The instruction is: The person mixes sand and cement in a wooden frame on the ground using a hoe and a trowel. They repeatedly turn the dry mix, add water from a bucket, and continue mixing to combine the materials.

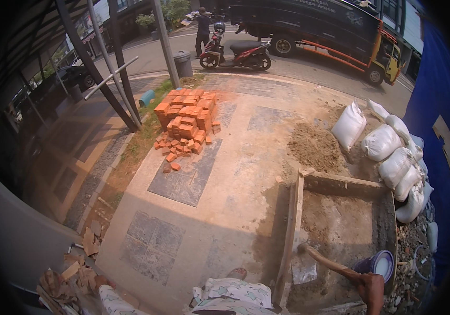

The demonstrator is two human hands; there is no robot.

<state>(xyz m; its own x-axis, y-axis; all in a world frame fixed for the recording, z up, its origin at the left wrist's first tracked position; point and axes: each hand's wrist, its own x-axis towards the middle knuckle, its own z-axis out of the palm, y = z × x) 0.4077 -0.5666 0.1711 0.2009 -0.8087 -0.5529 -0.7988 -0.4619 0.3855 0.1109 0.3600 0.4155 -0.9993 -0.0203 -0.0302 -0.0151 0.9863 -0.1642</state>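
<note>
My right hand (372,288) is closed around the wooden handle of a hoe (335,264), at the lower right. The hoe's flat grey blade (304,273) lies against the mortar-smeared bottom of a wooden mixing box (297,210). Beside the handle, inside the box, stands a purple bucket (386,262) with whitish contents. My left hand (101,282) is at the lower left, small and partly hidden past a star-patterned sleeve. Crumpled brown paper (70,281) lies next to it; whether the fingers touch it is unclear.
Stacked orange bricks (191,113) stand ahead, with loose pieces in front. A sand heap (316,148) and several white sacks (382,142) lie beyond the box, near a blue sheet (437,121). On the street are a motorbike (238,53), a truck (309,26) and a person (203,31).
</note>
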